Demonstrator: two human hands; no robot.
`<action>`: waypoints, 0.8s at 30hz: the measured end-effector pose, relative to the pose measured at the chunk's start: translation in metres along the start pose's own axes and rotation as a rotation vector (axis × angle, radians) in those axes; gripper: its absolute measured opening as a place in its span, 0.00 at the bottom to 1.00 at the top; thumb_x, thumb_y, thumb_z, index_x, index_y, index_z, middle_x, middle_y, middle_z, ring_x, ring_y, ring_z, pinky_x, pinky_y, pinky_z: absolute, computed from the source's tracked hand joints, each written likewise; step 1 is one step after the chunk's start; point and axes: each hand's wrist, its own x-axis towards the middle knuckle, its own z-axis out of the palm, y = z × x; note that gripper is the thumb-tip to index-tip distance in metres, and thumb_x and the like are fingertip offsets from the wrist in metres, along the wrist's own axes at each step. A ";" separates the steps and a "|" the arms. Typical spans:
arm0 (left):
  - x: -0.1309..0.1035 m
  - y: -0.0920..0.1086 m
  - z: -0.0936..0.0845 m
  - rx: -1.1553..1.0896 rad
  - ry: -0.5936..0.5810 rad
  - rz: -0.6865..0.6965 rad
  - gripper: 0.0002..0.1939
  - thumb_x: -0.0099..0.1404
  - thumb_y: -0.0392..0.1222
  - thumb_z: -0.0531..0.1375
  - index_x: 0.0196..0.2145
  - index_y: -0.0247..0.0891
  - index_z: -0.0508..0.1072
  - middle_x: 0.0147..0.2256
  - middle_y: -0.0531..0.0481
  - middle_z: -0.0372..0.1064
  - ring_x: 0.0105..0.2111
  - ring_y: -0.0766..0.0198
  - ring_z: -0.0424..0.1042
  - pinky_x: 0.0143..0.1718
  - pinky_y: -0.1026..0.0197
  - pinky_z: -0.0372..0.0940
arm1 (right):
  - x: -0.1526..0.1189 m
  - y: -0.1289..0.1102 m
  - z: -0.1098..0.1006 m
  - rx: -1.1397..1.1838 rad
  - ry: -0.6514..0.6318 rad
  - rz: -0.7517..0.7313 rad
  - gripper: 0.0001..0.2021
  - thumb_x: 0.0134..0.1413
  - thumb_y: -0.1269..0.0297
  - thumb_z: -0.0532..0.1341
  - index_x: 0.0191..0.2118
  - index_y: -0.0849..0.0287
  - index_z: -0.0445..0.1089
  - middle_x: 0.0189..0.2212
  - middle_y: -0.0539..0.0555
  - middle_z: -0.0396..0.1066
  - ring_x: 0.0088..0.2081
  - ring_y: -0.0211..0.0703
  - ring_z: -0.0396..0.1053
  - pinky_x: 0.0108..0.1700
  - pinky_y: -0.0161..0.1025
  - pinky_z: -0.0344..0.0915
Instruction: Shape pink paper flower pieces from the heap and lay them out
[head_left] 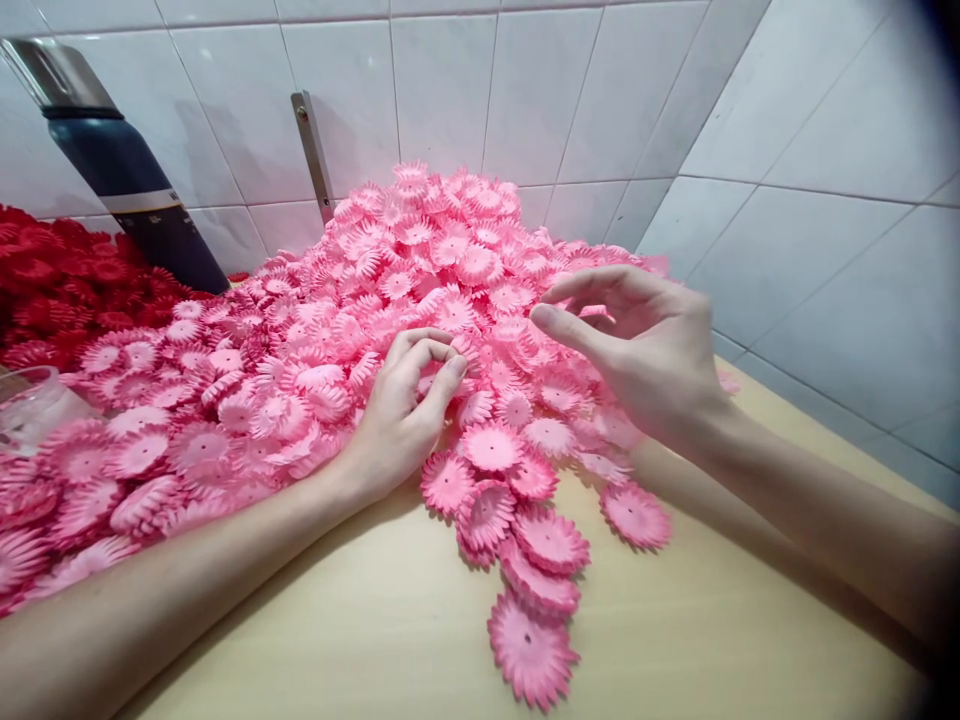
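Tiled wall (442,90) behind | pale table (337,620), pink flower discs (405,260) heaped on it | red heap (67,270), dark flask (142,180) at left | right hand (652,350) raised, narrow grip; left hand (397,410) among discs, fingertips nearly closed; contents of either: can't tell | judged: fingertip handling, calls for light touch

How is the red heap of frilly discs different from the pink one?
The red heap is deep red, while the pink heap shows paler pinks, many discs having light middles and darker rims. The pink heap climbs higher up the tiled wall than the red heap. Both hands are at the pink heap, whereas the red heap lies by the bottle. Both are loose piles.
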 end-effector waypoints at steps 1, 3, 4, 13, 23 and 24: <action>0.000 0.001 0.000 0.000 -0.010 0.003 0.07 0.68 0.38 0.54 0.32 0.38 0.68 0.45 0.45 0.63 0.51 0.62 0.63 0.56 0.58 0.57 | -0.001 -0.001 0.001 0.019 -0.067 0.003 0.06 0.48 0.60 0.69 0.32 0.51 0.74 0.34 0.53 0.74 0.35 0.45 0.71 0.38 0.46 0.71; -0.001 0.002 -0.001 0.004 -0.034 0.015 0.06 0.68 0.38 0.54 0.33 0.38 0.68 0.45 0.44 0.63 0.51 0.62 0.63 0.56 0.57 0.57 | -0.005 -0.003 0.004 0.074 -0.248 0.014 0.07 0.46 0.59 0.70 0.32 0.52 0.74 0.33 0.52 0.75 0.36 0.45 0.72 0.40 0.46 0.72; -0.001 0.002 -0.001 0.006 -0.047 0.021 0.06 0.68 0.38 0.54 0.33 0.38 0.69 0.46 0.44 0.63 0.51 0.62 0.63 0.56 0.57 0.57 | -0.008 -0.004 0.005 0.100 -0.320 0.023 0.09 0.45 0.59 0.71 0.33 0.53 0.75 0.34 0.52 0.75 0.37 0.46 0.72 0.41 0.46 0.72; 0.000 0.002 -0.001 0.017 -0.028 0.030 0.07 0.68 0.37 0.52 0.31 0.38 0.64 0.45 0.45 0.62 0.51 0.62 0.63 0.55 0.59 0.57 | -0.005 0.000 0.005 0.216 -0.208 0.171 0.11 0.42 0.61 0.72 0.30 0.54 0.72 0.30 0.50 0.74 0.34 0.43 0.73 0.40 0.43 0.73; -0.001 -0.007 0.000 -0.088 0.099 -0.043 0.08 0.62 0.37 0.61 0.39 0.40 0.66 0.40 0.49 0.65 0.41 0.62 0.66 0.46 0.59 0.62 | 0.002 0.011 0.001 0.224 -0.027 0.181 0.11 0.42 0.64 0.72 0.30 0.53 0.70 0.29 0.50 0.73 0.34 0.44 0.74 0.40 0.44 0.73; -0.001 -0.005 0.000 -0.081 0.084 -0.040 0.07 0.62 0.37 0.61 0.38 0.40 0.67 0.40 0.49 0.66 0.41 0.62 0.66 0.46 0.58 0.63 | -0.001 0.007 0.002 0.209 -0.082 0.166 0.11 0.42 0.63 0.72 0.31 0.53 0.71 0.30 0.50 0.73 0.35 0.44 0.75 0.40 0.44 0.74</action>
